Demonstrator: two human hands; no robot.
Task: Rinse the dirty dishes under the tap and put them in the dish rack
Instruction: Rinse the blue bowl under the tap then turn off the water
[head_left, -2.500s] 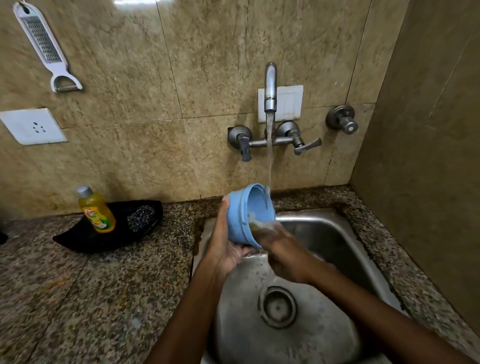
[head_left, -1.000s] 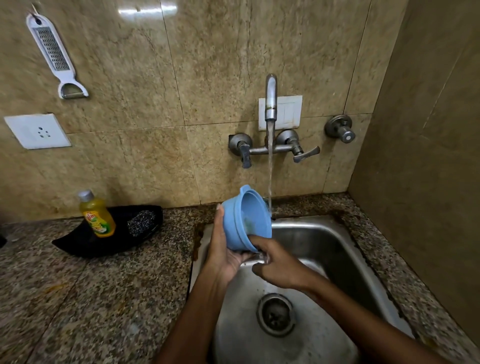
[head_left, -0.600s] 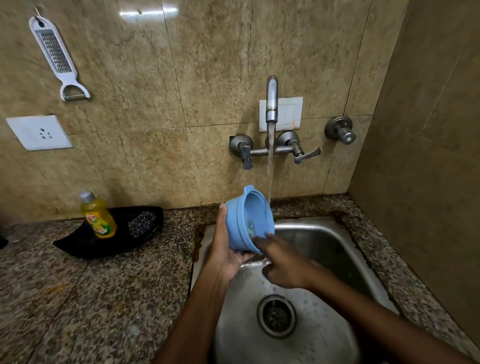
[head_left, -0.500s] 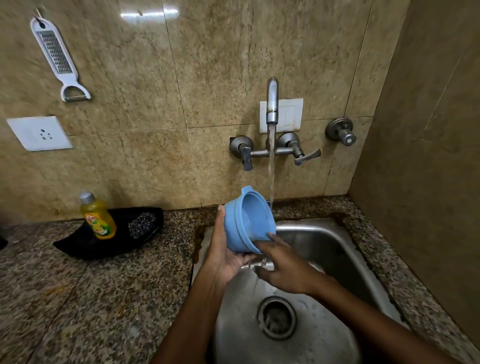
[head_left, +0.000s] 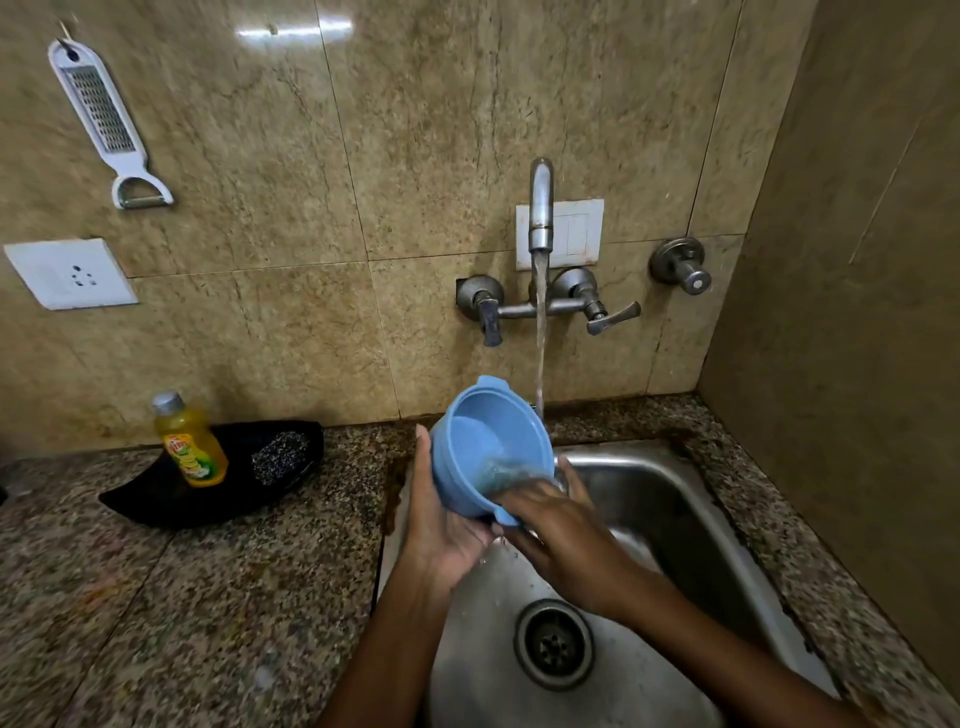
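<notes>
A small blue plastic bowl (head_left: 480, 441) is held tilted over the steel sink (head_left: 670, 499), its mouth facing right and toward me. My left hand (head_left: 441, 525) grips it from behind and below. The fingers of my right hand (head_left: 556, 530) reach over the lower rim into the bowl, blurred by motion and splashing water. The tap (head_left: 540, 208) runs; its stream falls just behind the bowl's right rim. No dish rack is in view.
The sink drain (head_left: 554, 644) lies below my hands. On the granite counter (head_left: 171, 597) at left, a black tray (head_left: 156, 499) holds a yellow soap bottle (head_left: 189, 441) and a steel scrubber (head_left: 280, 457). A wall closes the right side.
My right hand's fingers moved from the bowl's lower rim up into its inside. The bowl's mouth turned slightly more toward me. The left hand keeps its hold.
</notes>
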